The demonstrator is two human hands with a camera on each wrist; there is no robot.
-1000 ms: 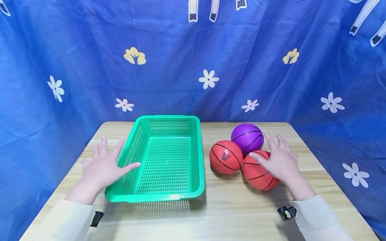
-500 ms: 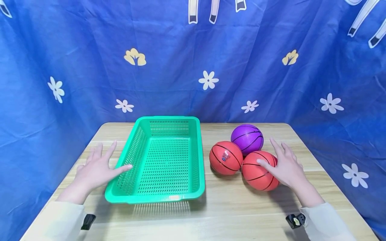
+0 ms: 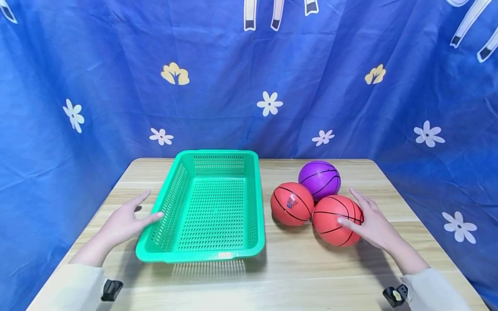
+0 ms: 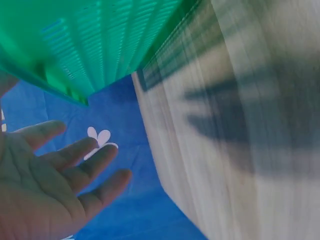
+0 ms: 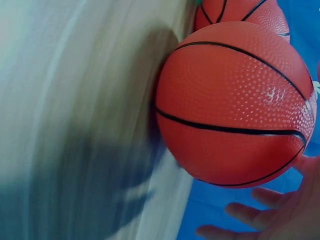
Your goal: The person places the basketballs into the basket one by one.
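Note:
A green plastic basket [image 3: 212,255] with perforated walls stands left of centre on the table. Beside its left wall is my left hand [image 3: 122,222], thumb over the rim and fingers spread; the left wrist view shows the palm [image 4: 30,185] holding nothing. Right of the basket sit three small basketballs: a red one [image 3: 285,207], a purple one [image 3: 317,179] behind it, and another red one [image 3: 334,220] nearest my right hand [image 3: 373,224]. That hand spreads along the ball's right side, thumb overlapping its top; in the right wrist view its fingers [image 5: 247,215] extend beside the ball.
The pale wooden table [image 3: 295,276] meets a blue curtain [image 3: 218,86] printed with white flowers at the back and both sides. Black wrist bands with cameras [image 3: 394,296] sit at the cuffs of both light sleeves.
My left hand has moved left and lower, drawing back over the basket's left rim. My right hand has shifted right and lower beside the near red basketball. Basket and balls stay put.

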